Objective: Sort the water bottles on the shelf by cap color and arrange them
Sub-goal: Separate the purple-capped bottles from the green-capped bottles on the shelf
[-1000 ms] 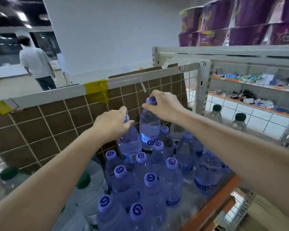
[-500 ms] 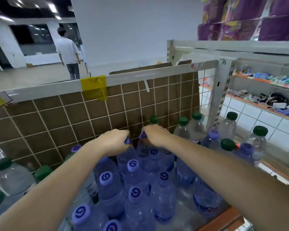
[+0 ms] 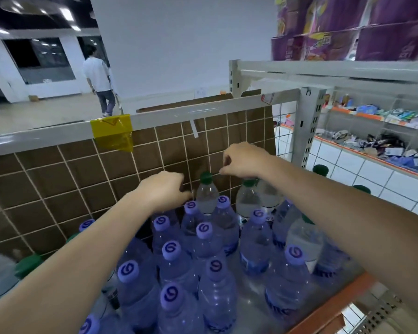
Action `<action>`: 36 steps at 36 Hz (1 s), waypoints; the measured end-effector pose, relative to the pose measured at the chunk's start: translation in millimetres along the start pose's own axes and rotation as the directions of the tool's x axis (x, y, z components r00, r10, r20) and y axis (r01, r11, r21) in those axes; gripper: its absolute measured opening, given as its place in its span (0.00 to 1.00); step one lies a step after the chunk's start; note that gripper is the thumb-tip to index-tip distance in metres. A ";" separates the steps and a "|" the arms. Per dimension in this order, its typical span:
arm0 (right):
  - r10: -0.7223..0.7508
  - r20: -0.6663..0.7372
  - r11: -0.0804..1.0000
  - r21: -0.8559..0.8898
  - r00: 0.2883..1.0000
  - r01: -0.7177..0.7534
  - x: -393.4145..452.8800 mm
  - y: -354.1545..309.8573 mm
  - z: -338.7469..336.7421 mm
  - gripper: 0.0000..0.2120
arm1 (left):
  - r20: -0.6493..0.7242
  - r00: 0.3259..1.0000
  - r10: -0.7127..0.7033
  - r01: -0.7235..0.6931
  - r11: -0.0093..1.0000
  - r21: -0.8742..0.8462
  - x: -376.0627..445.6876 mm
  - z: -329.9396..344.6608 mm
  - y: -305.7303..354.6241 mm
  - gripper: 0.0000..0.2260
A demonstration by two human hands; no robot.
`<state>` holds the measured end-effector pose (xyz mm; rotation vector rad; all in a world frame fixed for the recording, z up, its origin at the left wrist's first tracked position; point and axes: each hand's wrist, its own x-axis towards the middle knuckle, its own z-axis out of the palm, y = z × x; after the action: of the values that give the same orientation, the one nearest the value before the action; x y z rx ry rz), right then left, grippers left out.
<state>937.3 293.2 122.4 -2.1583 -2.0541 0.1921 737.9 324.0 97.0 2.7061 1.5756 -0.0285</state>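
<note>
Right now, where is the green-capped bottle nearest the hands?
In the head view, the green-capped bottle stands at the back against the brown grid panel, between both hands.
</note>
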 end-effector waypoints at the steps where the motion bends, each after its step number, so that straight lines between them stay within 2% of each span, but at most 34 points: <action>1: 0.010 -0.018 0.999 -0.033 1.000 -0.011 -0.8 5.5 -1.3 0.15 | -0.047 0.999 0.003 -0.005 0.999 -0.042 5.1 -1.7 5.1 0.15; 3: 0.033 -0.034 0.995 -0.096 0.999 -0.036 -3.8 14.1 -1.4 0.15 | -0.073 0.997 -0.011 0.002 0.991 -0.132 15.2 -1.5 14.8 0.20; 6: 0.073 -0.024 0.984 -0.160 0.997 -0.076 -6.9 22.5 3.8 0.17 | -0.014 0.999 -0.041 0.036 0.972 -0.231 28.6 4.3 26.2 0.28; 11: 0.108 0.039 0.966 -0.240 0.993 -0.095 -9.8 30.8 14.2 0.18 | 0.123 0.992 -0.037 0.076 0.943 -0.324 48.4 21.9 34.8 0.27; 15: 0.135 0.157 0.988 -0.096 0.978 -0.121 -6.6 38.1 27.3 0.16 | 0.121 0.992 -0.038 0.084 0.911 -0.405 56.5 32.5 38.7 0.25; 18: 0.115 0.142 0.993 -0.010 0.983 -0.115 -3.5 43.0 33.5 0.14 | 0.080 0.996 -0.040 0.068 0.916 -0.396 58.2 35.8 41.2 0.23; 22: 0.106 0.115 0.992 0.058 0.988 -0.113 -1.5 46.7 32.1 0.12 | 0.004 0.999 -0.047 0.045 0.926 -0.376 54.8 34.2 41.3 0.15; 25: 0.119 0.018 0.991 0.061 0.993 -0.120 -1.5 43.0 21.9 0.13 | -0.127 0.987 -0.099 0.043 0.922 -0.385 46.8 22.7 39.8 0.14; 28: 0.135 -0.166 0.988 0.101 0.977 -0.119 -1.0 32.4 2.8 0.15 | -0.305 0.942 -0.139 0.011 0.922 -0.386 33.2 -1.2 39.5 0.13; 30: 0.121 -0.307 0.985 0.158 0.944 -0.075 -2.1 21.4 -12.0 0.16 | -0.438 0.886 -0.153 -0.045 0.911 -0.409 23.0 -19.0 39.2 0.13; 33: 0.081 -0.508 0.973 0.227 0.858 0.042 -8.6 -2.1 -38.3 0.17 | -0.611 0.769 -0.190 -0.144 0.879 -0.455 3.3 -44.0 36.7 0.12; 36: 0.060 -0.603 0.931 0.321 0.796 0.173 -17.8 -29.8 -65.9 0.14 | -0.710 0.666 -0.228 -0.210 0.856 -0.472 -21.3 -69.8 30.3 0.12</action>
<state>920.3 275.2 192.7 -1.6397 -1.5584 -0.1163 754.6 291.8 167.2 2.3224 1.3808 1.4788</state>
